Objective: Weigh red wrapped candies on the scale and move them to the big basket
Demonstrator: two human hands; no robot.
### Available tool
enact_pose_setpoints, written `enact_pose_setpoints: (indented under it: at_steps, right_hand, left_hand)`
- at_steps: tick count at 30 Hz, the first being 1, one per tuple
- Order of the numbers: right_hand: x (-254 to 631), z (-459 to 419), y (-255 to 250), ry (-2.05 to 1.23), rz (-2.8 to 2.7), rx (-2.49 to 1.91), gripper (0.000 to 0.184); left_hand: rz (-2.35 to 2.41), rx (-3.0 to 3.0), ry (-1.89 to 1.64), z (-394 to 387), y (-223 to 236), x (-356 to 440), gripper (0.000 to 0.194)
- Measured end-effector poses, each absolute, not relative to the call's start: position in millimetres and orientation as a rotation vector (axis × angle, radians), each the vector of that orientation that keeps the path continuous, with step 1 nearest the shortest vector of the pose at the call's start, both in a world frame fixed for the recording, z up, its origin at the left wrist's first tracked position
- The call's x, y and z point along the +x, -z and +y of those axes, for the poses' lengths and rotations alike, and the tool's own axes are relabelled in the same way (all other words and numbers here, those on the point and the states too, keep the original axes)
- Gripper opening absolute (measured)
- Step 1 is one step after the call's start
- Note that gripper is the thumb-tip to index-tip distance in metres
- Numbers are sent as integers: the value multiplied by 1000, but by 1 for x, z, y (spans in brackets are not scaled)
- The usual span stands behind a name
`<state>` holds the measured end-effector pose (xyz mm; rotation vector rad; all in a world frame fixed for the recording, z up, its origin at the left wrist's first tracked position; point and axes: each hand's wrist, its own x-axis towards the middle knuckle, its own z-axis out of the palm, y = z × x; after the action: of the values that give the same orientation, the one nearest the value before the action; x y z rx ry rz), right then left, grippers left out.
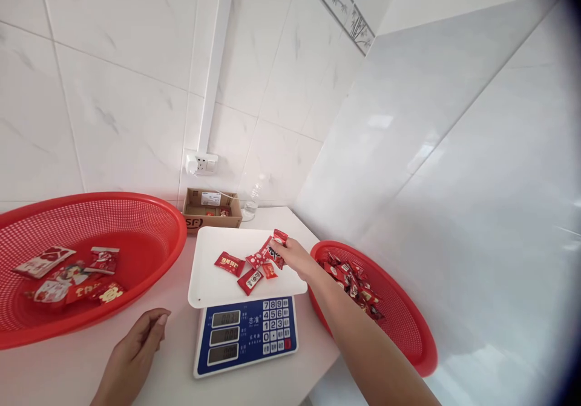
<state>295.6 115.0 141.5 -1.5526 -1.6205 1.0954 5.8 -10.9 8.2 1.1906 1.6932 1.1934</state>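
My right hand (290, 256) is over the right side of the white weighing pan (204, 279), its thumb and fingers closed on a small red candy packet (280, 235). Touching or just under the fingers is a dotted red packet (258, 258); I cannot tell whether it is gripped too. Other wrapped candies, a red one (229, 264), a dark red one (250, 281) and a small orange-red one (269, 271), lie on the pan. The digital scale (247, 333) has a blue keypad panel. Beside it at left, my left hand (136, 348) hovers with curled fingers and nothing visible in them.
At left stands a big red basket (175, 230) with several packets (103, 259). Another red basket (417, 333) full of small red packets (354, 282) is at right, partly behind my forearm. Behind the scale are a cardboard box (213, 220), a clear bottle (254, 197) and a wall socket (202, 163).
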Motion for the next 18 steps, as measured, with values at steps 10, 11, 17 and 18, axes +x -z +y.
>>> enact_pose_setpoints:
  at_steps: [10,11,17,18]
  right_hand:
    - [257,139,-136,-1064,-1540,-1592,33]
    - [256,141,-135,-1073,-1522,-1600,34]
    - [258,141,-135,-1130,-1467,-1613,34]
    - [260,138,-137,-1126,-1473,-1614,32]
  left_hand:
    - [1690,1177,-1218,-12,-6,2,55]
    - [1686,1178,-1221,-13,-5,2,55]
    - [1680,1178,-1244,-13,-4,3,56]
    - [1682,1177,-1243,-13,-4,3,56]
